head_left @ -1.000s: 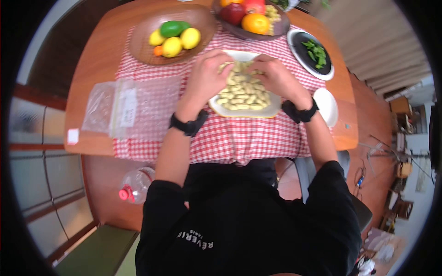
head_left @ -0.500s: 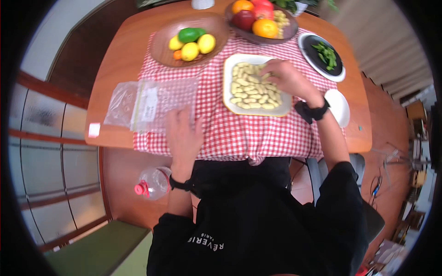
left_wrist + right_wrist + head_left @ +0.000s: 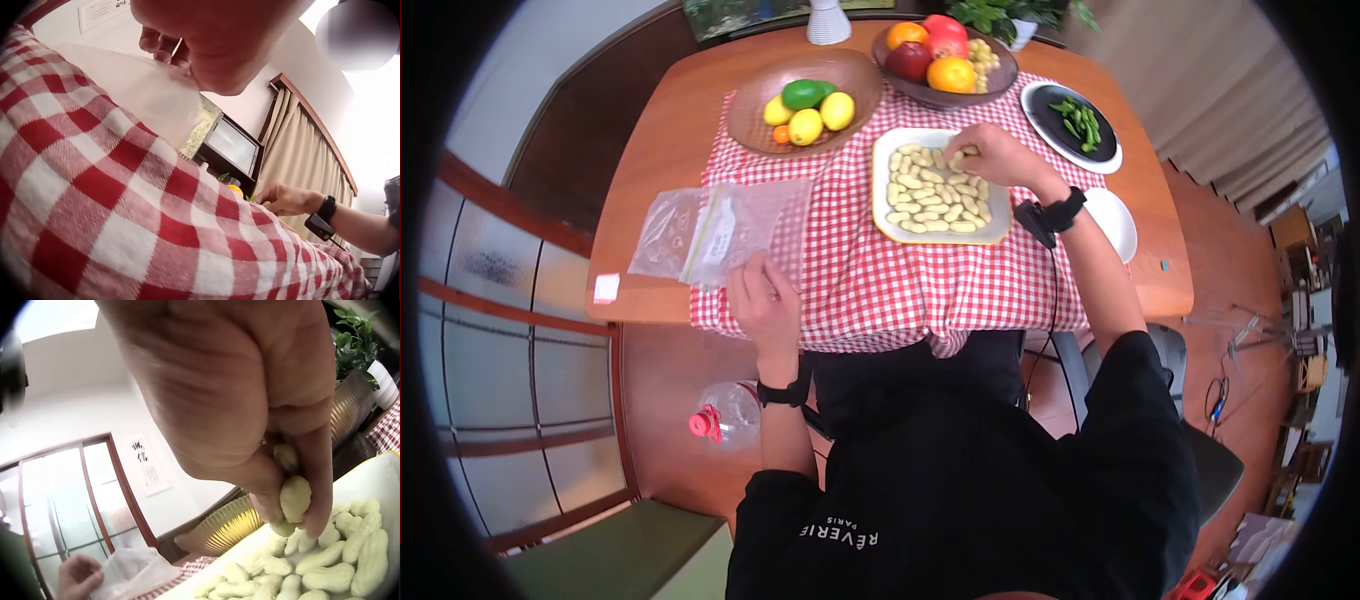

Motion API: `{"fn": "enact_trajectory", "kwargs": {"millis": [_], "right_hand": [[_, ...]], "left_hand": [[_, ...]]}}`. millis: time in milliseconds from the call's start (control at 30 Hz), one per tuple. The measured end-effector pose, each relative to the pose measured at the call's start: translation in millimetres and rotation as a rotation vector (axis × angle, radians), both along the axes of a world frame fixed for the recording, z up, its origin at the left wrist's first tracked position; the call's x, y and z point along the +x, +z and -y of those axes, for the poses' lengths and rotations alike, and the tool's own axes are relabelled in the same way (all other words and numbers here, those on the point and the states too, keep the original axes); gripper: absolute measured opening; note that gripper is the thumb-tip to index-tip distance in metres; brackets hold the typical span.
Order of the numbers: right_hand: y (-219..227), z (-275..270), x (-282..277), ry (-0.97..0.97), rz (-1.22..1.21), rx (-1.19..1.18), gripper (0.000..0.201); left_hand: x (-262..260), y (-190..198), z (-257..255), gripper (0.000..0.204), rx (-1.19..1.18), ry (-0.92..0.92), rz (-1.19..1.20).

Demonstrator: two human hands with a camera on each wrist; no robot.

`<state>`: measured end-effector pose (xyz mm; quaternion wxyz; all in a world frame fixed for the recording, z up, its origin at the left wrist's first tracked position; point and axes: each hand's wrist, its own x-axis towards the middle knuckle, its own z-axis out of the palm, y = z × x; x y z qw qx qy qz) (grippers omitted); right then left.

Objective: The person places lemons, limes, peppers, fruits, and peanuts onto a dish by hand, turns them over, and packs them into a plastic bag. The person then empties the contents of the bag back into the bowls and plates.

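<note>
A white square dish (image 3: 881, 190) with a yellow rim holds many pale unshelled peanuts (image 3: 940, 205). My right hand (image 3: 997, 160) is over its far right corner, and the right wrist view shows thumb and fingers pinching pale peanuts (image 3: 295, 499) just above the others. To the left, a clear zip bag (image 3: 750, 222) with a white label lies on the checked cloth. My left hand (image 3: 764, 312) pinches its near edge between thumb and fingers. That edge stands raised off the cloth in the left wrist view, where the thin plastic (image 3: 137, 90) hangs below the fingers.
Behind the dish are a brown bowl (image 3: 750, 130) of lemons and a green fruit, and a dark bowl (image 3: 945, 98) of mixed fruit. On the right stand a black-and-white plate (image 3: 1055, 130) with green pieces and a white plate (image 3: 1115, 225). A plastic bottle (image 3: 735, 415) is on the floor.
My left hand has left the dish, moved to the bag at the left and taken its near edge. The right hand has stayed at the dish among the peanuts.
</note>
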<state>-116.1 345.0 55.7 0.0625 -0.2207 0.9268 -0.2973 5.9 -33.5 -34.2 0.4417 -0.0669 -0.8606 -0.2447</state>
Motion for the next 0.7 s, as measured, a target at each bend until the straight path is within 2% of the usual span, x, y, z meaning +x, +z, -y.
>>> {"fn": "enact_trajectory", "kwargs": {"millis": [100,167,233,267,300,367,433,500,567,633,700], "right_hand": [[-10.5,4.4,-1.4,0.113,-0.081,0.118,0.031],[-0.4,9.8,-5.8,0.100,-0.091,0.073,0.030],[20.1,27.2,1.4,0.006,0.061,-0.064,0.028],[24.4,40.4,3.3,0.040,0.220,-0.228,0.026],[23.4,56.9,3.6,0.046,0.213,-0.226,0.026],[14.6,99.3,7.0,0.252,0.188,-0.342,0.027],[4.7,151.0,21.7,0.197,0.653,-0.575,0.029],[-23.1,198.5,27.6,0.126,0.805,-0.659,0.020],[-63.6,230.8,9.3,0.054,0.792,-0.734,0.016],[-73.4,255.3,3.4,-0.031,0.781,-0.804,0.013],[-63.5,272.0,4.7,0.016,0.971,-1.160,0.014]], "left_hand": [[6.2,8.0,4.0,0.012,-0.057,-0.024,0.007],[4.1,12.0,7.0,0.020,-0.108,-0.106,0.045],[3.6,15.3,8.4,0.024,-0.113,-0.118,0.084],[4.3,16.8,7.4,0.029,-0.115,-0.144,0.130],[3.5,17.8,4.4,0.029,-0.115,-0.138,0.123],[1.9,17.7,-2.4,0.046,-0.091,-0.116,0.136],[1.7,19.3,-8.1,0.047,-0.096,-0.100,0.147],[3.6,22.6,-13.9,0.046,-0.002,-0.116,0.166],[4.4,18.5,-14.5,0.052,0.011,-0.144,0.187],[6.0,16.1,-18.0,0.057,0.021,-0.173,0.123],[7.6,13.9,-17.9,0.060,0.020,-0.199,0.118]]}}
